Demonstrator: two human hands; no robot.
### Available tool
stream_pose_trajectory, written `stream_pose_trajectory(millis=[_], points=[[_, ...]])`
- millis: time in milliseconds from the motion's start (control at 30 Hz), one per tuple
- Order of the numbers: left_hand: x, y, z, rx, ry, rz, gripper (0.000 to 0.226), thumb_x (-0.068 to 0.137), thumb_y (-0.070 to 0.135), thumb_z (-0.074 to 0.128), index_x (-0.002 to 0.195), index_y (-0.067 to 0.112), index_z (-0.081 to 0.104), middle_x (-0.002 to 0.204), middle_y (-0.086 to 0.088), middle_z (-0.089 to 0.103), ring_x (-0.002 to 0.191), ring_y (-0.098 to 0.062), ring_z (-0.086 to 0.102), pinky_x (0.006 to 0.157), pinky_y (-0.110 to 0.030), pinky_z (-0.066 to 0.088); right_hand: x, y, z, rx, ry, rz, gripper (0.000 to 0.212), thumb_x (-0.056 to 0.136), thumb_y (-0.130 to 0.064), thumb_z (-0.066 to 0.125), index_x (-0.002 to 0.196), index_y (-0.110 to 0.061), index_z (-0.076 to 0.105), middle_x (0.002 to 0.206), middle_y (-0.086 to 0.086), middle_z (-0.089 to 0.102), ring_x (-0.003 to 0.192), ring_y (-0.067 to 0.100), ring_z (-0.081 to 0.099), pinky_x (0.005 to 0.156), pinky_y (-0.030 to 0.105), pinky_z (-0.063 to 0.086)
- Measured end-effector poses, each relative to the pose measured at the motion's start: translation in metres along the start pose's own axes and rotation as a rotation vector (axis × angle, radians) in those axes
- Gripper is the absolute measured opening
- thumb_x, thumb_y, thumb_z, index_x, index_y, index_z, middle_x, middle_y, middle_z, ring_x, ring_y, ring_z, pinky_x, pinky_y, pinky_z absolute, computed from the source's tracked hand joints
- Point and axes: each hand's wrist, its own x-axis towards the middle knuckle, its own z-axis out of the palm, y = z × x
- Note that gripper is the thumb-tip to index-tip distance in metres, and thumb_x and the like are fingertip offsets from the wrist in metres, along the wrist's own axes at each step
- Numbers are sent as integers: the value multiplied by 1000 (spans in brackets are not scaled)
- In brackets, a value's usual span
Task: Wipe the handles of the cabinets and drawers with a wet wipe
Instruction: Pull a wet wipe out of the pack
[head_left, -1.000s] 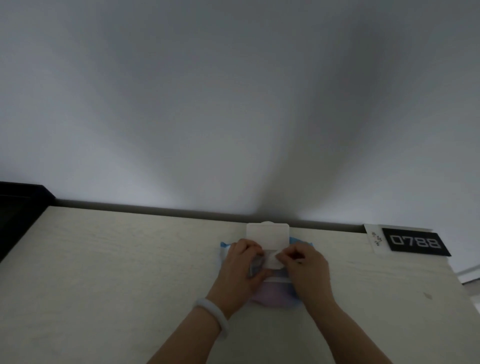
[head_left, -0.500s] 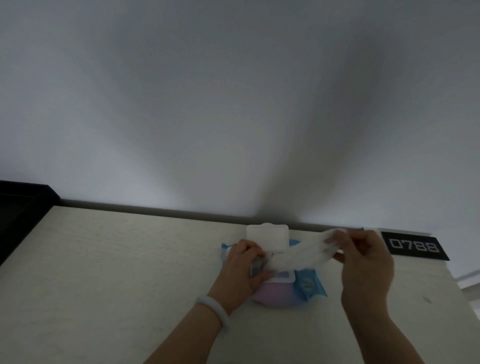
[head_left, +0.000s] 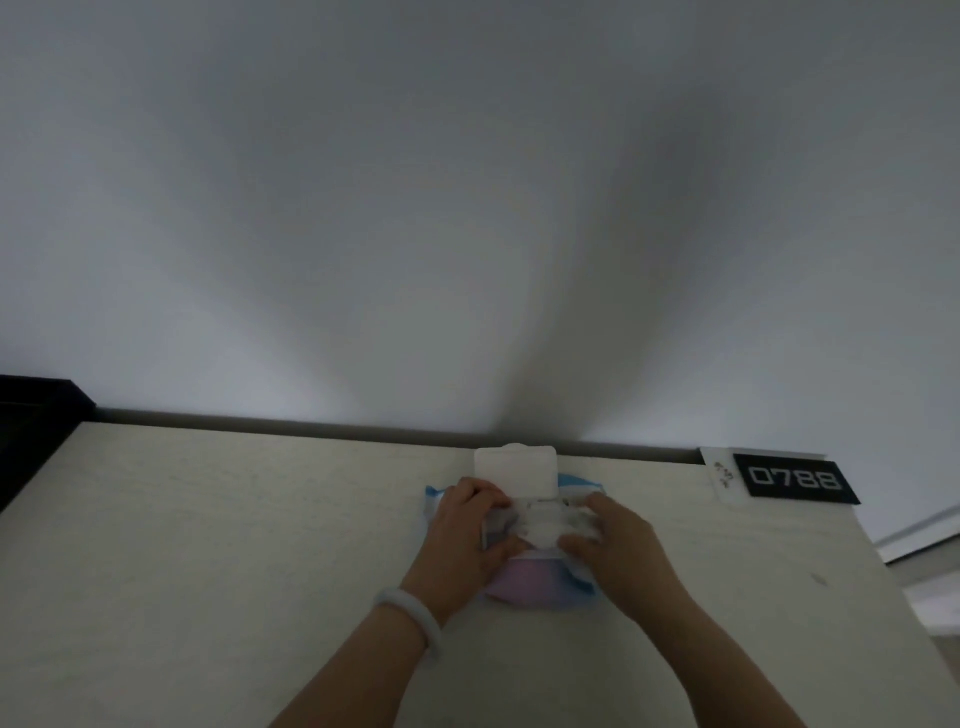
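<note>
Matt pale wood-grain tabletop (head_left: 234, 519); glossy plastic wipe pack (head_left: 524, 584)

Two bare forearms enter from the lower edge, ending in the left hand (head_left: 470, 525) and the right hand (head_left: 618, 545). No sleeves are visible on either arm. The left wrist carries a bangle (head_left: 410, 621): a smooth, thick, pale ring, whitish with a faint grey-green cast, unmarked and closed all round where seen. The right wrist is bare. Nails are too blurred to describe.
</note>
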Motion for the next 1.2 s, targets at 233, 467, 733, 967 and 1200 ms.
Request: stream_pose_trajectory(millis=[233,467,733,967,1200], points=[[-1,1,-1,-17,-12,-11,39,74,48,62,98,18,57,101,7,50,94,-12,50,85,-27,44,-5,-10,-46,437,521,57,9,91,-14,60,84,-9,58,82,8,58,79,30,55,63,32,39],[-2,3,-3,-45,12,19,27,78,47,63,92,27,51,99,8,49,93,-10,50,83,-26,45,-6,-6,-30,-193,101,-206,25,95,-2,46,94,-20,63,96,-2,63,82,12,62,73,19,47],[-13,2,-4,76,-67,84,28,83,44,56,102,29,70,123,0,47,118,-10,40,104,-25,35,6,2,0,-400,-125,-297,31,98,-15,46,115,-27,69,109,0,46,102,13,51,91,18,41],[-9,7,-9,285,-99,238,27,88,40,48,101,37,72,124,-6,53,113,-21,47,96,-34,42,1,-7,-1,-552,-275,-264,18,92,-43,58,108,-37,64,115,0,44,111,16,43,88,22,34],[12,16,-21,81,102,-69,46,85,21,54,130,12,49,139,-5,39,128,-16,34,111,-34,31,15,-19,-14,-311,4,-240,56,99,-15,43,151,-27,26,135,6,41,122,20,45,101,30,39]])
